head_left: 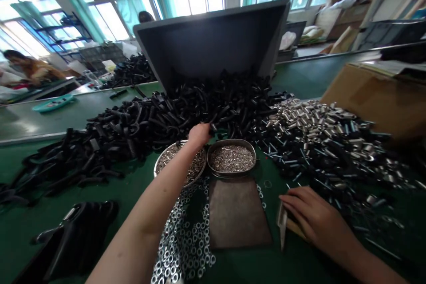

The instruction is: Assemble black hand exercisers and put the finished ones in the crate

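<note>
Green table surface [299,266] spans the whole view. Nearest, at 6 o'clock, lies a heap of washers [186,239], and a dark flat plate [238,213] sits just beside it at 3 o'clock. At 3 o'clock of the plate, the right hand [316,217] lies flat on a small tan block [293,228], fingers extended and not closed around it. Beyond the plate stand a round dish [166,155] and an oval dish [232,158], touching. The left hand [199,134] reaches over the round dish toward 12 o'clock, fingertips pinched on a black part [213,128] at the edge of the black pile [133,120]. Silver sleeves [316,120] lie at 2 o'clock. A tipped grey bin [213,40] stands behind.
</note>
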Available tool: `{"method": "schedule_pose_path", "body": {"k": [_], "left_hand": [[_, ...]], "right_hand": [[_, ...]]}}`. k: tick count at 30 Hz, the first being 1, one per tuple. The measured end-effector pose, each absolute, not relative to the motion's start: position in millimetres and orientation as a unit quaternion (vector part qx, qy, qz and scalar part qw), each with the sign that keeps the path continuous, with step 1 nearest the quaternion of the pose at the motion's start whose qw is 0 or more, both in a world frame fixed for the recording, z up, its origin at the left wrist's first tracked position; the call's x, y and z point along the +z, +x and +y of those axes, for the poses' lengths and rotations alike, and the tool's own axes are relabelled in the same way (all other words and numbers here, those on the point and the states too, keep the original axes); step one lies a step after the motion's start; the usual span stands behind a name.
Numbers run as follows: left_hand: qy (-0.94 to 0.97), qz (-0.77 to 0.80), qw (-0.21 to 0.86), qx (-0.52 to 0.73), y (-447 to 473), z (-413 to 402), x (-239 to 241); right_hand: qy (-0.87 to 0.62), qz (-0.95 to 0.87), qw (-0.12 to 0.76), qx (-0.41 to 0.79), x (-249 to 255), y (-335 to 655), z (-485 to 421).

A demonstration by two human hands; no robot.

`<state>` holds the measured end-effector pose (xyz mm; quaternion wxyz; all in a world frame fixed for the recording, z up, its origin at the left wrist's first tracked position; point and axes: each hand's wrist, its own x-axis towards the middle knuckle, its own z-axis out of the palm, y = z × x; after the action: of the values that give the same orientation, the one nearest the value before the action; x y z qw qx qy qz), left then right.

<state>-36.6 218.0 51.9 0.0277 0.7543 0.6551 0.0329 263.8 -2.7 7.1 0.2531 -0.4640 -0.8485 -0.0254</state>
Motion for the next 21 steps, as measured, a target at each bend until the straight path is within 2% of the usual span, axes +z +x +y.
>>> {"method": "schedule_pose_path", "body": {"k": [4,6,8,11,13,16,21], "left_hand": [[0.75,0.642,-0.024,0.154,-42.7,172.2,71.1],[0.727,0.638,0.037,0.252,-44.2,135.9,75.8],[0.669,0.623,0.213,0.345,-44.2,95.0,74.6],[0.471,0.515,0.573,0.43,-42.1,36.4,63.6],[0.302,0.444,0.705,0.463,-39.7,5.3,53.6],[0.143,0.379,0.765,0.501,-36.7,-24.9,40.4],[0.114,0.327,0.775,0.528,-41.0,-45.1,33.6]], "right_hand": [[-0.515,-0.822,0.239,-0.034,16.5,274.4,21.4],[-0.537,-0.81,0.229,-0.054,23.2,280.7,43.5],[-0.571,-0.791,0.205,-0.077,30.4,288.5,71.3],[-0.654,-0.737,0.142,-0.098,38.0,301.7,115.0],[-0.682,-0.714,0.126,-0.097,39.0,308.6,138.8],[-0.698,-0.704,0.108,-0.078,35.8,313.3,161.8],[-0.697,-0.707,0.111,-0.048,29.9,316.3,177.1]]}}
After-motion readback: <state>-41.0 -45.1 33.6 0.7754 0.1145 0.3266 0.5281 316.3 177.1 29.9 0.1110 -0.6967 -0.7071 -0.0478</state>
